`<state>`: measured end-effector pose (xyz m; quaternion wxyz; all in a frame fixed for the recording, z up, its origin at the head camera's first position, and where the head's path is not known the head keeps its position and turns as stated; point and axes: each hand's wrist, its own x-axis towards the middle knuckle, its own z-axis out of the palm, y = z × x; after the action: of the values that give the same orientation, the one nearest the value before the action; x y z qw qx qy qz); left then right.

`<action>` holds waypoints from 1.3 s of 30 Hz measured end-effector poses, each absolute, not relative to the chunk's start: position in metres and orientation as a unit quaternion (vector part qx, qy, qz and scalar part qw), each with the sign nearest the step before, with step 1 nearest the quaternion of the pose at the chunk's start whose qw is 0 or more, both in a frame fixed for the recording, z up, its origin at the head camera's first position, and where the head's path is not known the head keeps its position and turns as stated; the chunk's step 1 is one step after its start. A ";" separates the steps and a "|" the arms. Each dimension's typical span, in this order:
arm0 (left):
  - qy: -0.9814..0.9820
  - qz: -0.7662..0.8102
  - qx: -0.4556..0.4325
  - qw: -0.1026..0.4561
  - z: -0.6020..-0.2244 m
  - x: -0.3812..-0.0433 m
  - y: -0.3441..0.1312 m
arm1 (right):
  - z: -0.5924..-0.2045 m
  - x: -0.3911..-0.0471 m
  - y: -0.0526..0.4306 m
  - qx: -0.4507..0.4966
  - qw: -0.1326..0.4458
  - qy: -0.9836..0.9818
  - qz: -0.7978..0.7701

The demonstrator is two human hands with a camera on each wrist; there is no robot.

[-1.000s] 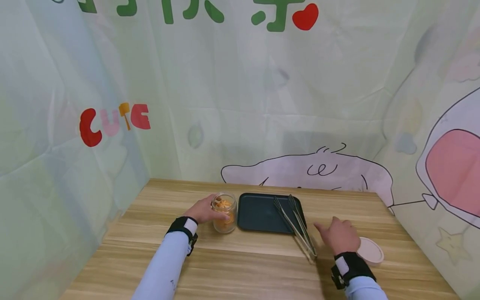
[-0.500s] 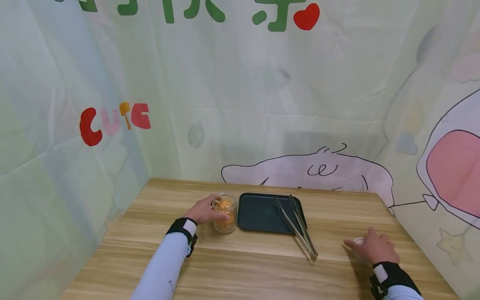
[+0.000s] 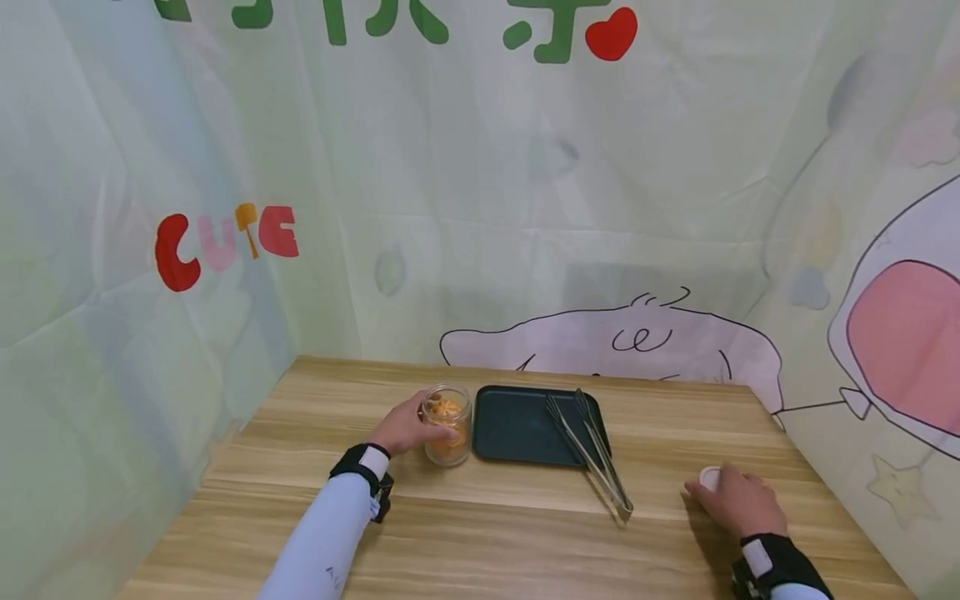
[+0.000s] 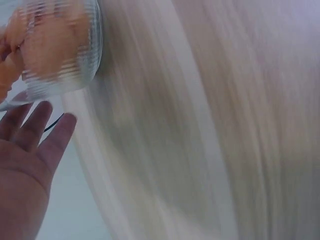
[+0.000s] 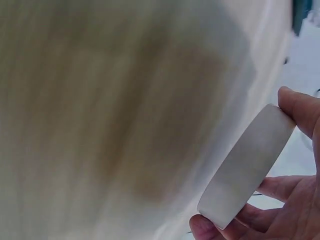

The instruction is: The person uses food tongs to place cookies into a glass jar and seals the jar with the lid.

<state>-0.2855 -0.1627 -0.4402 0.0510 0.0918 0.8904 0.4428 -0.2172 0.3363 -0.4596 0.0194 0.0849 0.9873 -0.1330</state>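
Observation:
In the head view my left hand (image 3: 405,427) grips a glass jar (image 3: 460,417) standing at the tray's left side, thumb across its front. Orange pieces (image 4: 52,42) show through the ribbed jar wall in the left wrist view. At the right of the table, my right hand (image 3: 748,502) holds a pale round jar lid (image 3: 709,477), mostly hidden under the hand. The right wrist view has the lid (image 5: 247,167) edge-on, pinched between thumb and fingers. The jar's mouth is uncovered.
A dark rectangular tray (image 3: 510,425) lies at the back middle of the wooden table (image 3: 480,542). Metal tongs (image 3: 606,454) rest across its right side, handle end toward the front. Behind the table hangs a printed cloth backdrop (image 3: 480,183).
My right hand has moved right from near the tongs to the lid and taken hold of it. The lid now shows beyond the fingers. My left hand and the jar have stayed put.

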 end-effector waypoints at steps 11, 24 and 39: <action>0.870 0.487 0.068 0.038 -0.449 -0.281 -0.159 | -0.431 -0.202 0.272 -0.011 -0.118 0.978 -0.173; 0.866 0.485 0.117 0.033 -0.443 -0.262 -0.154 | -0.417 -0.181 0.212 -0.054 -0.170 0.956 -0.232; 0.904 0.348 0.247 0.028 -0.425 -0.239 -0.107 | -0.404 -0.174 0.163 -0.094 -0.137 0.941 -0.295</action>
<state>-0.2386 -0.1068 -0.4247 0.0283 0.2474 0.9038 0.3481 -0.1739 0.1633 -0.4045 -0.1369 -0.0943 0.9409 -0.2952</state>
